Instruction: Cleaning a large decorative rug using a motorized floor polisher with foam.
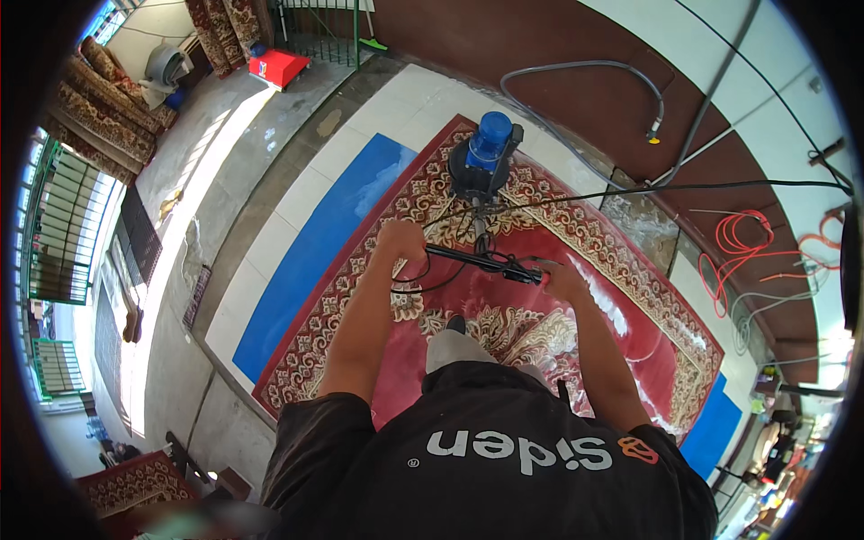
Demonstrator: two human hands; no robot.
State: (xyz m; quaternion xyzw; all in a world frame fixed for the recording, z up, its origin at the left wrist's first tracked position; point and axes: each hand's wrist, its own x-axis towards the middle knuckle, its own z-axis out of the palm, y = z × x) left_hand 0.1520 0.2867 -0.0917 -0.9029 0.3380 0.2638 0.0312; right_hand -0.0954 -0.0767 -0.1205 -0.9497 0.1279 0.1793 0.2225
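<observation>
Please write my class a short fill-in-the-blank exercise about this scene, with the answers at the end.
1. The left grip and right grip hold a handlebar coloured ____.
2. The machine stands ____ the patterned carpet.
3. Its motor is mostly ____.
4. The grey hose ends in a ____ tip.

Missing words: black; on; blue; yellow.

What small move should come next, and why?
Perhaps ease the blue-motored black floor machine rightward: the left hand and right hand hold its black bar handle, and white foam-like streaks lie farther right on the red patterned carpet.
</observation>
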